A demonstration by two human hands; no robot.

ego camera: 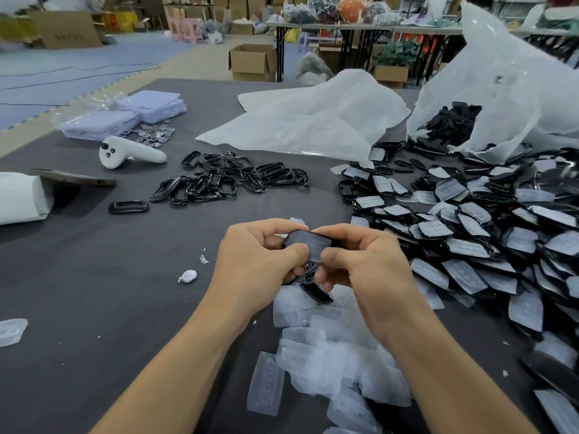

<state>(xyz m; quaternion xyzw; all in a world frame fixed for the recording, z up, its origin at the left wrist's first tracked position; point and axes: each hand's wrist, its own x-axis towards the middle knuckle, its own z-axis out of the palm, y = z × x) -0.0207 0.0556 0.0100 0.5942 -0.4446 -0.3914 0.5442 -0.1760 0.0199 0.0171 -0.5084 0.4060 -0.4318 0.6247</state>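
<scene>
The left hand [250, 264] and right hand [369, 270] are pinching a black shell [308, 242] between thumbs and curled fingers at the centre of the frame. The shell is looking glossy and rounded, with a cloudy translucent pad lying across its top face. It is sitting between both thumbs, above a heap of loose pads [329, 349]. A shell pile [470, 230] is spreading at right.
</scene>
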